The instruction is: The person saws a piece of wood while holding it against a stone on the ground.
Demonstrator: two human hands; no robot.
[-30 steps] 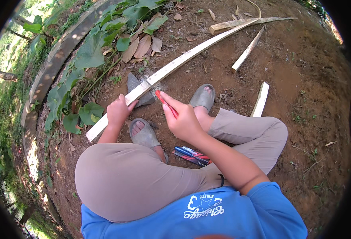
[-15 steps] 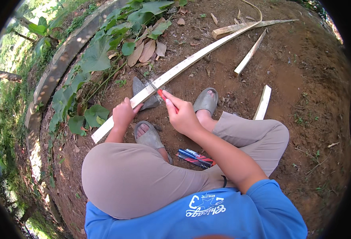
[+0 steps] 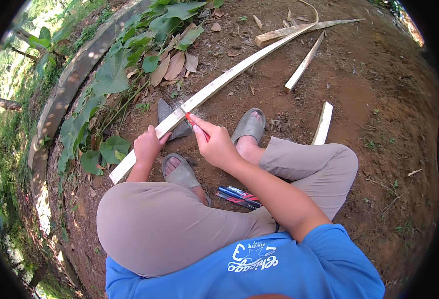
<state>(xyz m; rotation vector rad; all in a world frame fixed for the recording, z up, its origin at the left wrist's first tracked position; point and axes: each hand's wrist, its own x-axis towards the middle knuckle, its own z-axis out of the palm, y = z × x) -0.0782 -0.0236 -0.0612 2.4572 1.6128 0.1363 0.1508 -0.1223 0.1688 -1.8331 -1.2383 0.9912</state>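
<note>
A long pale wooden strip (image 3: 219,82) slants across a grey wedge-shaped stone (image 3: 181,130) on the dirt. Fingers of my left hand (image 3: 147,145) wrap round the strip near its lower left end. My right hand (image 3: 214,144) is closed on the red handle of a hand saw (image 3: 187,116). Its thin blade lies across the strip, just beyond the stone's right side; the blade's far part is hard to make out. Pale dust lies on the ground by the cut. My sandalled feet (image 3: 249,125) rest either side of the strip's near side.
A blue and red package (image 3: 238,196) lies on the dirt between my legs. Wooden offcuts (image 3: 304,65) lie to the far right, with a short piece (image 3: 324,122) beside my right knee. Leafy vines (image 3: 112,77) and a concrete kerb (image 3: 70,82) run along the left.
The whole view has shifted slightly, moving the scene leftward. My right hand has pushed the saw a little farther forward across the strip. My left hand keeps its hold.
</note>
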